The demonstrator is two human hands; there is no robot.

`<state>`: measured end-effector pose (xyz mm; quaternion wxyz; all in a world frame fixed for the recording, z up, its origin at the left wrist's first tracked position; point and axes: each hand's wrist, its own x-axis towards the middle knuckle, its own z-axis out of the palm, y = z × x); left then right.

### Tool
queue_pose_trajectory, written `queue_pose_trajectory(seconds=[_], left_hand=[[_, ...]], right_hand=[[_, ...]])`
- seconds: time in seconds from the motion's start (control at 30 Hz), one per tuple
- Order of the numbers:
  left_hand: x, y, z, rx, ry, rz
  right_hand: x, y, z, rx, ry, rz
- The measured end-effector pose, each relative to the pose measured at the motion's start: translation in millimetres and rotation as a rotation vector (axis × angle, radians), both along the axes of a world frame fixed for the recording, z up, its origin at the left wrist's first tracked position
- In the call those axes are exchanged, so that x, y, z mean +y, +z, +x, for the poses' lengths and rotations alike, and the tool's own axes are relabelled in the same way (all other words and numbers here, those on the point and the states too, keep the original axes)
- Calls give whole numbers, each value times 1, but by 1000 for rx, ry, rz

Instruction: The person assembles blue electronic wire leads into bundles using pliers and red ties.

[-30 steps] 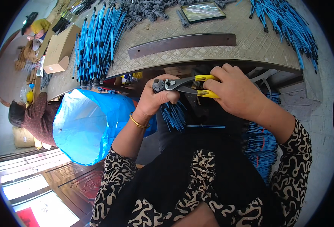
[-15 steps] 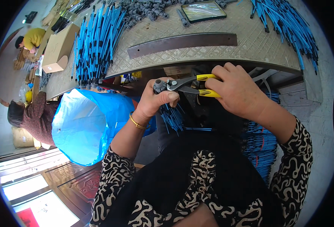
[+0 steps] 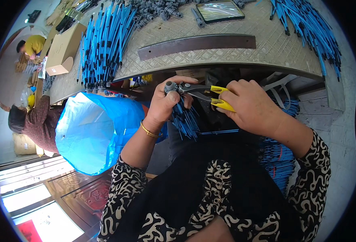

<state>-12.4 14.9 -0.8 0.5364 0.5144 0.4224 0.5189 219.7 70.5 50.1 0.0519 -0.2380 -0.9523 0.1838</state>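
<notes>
My left hand (image 3: 161, 103) is closed around a small grey plastic connector (image 3: 170, 87), its round end facing up between thumb and fingers. Yellow-handled pliers (image 3: 204, 93) are gripped in my right hand (image 3: 256, 107), with the handles partly spread. Their metal jaws reach the right side of the connector; whether they bite on anything is hidden by my left fingers. Just below my left hand, a bunch of thin blue wires (image 3: 186, 123) hangs or lies over my lap. I cannot tell whether it is joined to the connector.
On the table (image 3: 161, 66) lie a dark metal strip (image 3: 198, 45), grey connectors (image 3: 157, 11), and blue wire bundles (image 3: 105, 44) left and right. A blue plastic bag (image 3: 119, 121) stands open at left, near a cardboard box (image 3: 63, 52). More wires (image 3: 275, 161) are stacked at right. Two people sit far left.
My left thumb has bent back against the connector, and a left finger now stretches above the plier jaws. The pliers and my right hand have dipped slightly toward me.
</notes>
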Motion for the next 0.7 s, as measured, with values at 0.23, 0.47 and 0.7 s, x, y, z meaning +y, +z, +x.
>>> queue_pose_trajectory(seconds=[0.23, 0.47, 0.7], left_hand=[[0, -3, -8, -30, -107, 25], [0, 0, 0, 16, -114, -6], [-4, -4, 3, 84, -112, -68]], right_hand=[[10, -11, 8, 167, 20, -128], [14, 20, 9, 21, 65, -11], [26, 28, 8, -47, 179, 122]])
